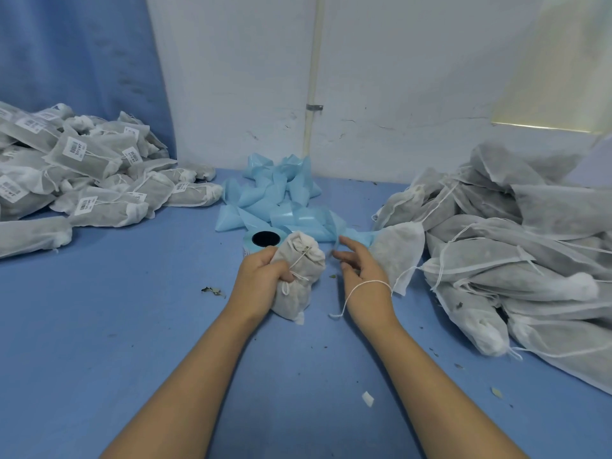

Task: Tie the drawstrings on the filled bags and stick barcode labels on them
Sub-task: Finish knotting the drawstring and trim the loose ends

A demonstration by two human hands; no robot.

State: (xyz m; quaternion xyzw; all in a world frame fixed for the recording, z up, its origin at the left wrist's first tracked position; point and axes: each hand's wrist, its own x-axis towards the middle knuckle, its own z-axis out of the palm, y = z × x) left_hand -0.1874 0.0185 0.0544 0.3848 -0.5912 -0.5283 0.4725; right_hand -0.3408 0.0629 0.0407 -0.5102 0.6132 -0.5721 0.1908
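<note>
White bag (pixel 309 260) gripped by left hand (pixel 260 276); right hand (pixel 361 271) loose, fingertips blurred; label roll (pixel 265 239) half-hidden.

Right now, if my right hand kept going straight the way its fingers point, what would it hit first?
Probably the blue backing paper heap, just past the fingertips of the right hand. The label roll sits left of that line. Depth is uncertain.

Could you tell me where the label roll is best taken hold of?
Probably take the label roll by its outer rim from above, on its left side: it lies flat, core hole up, while the held bag covers its near right edge.
</note>
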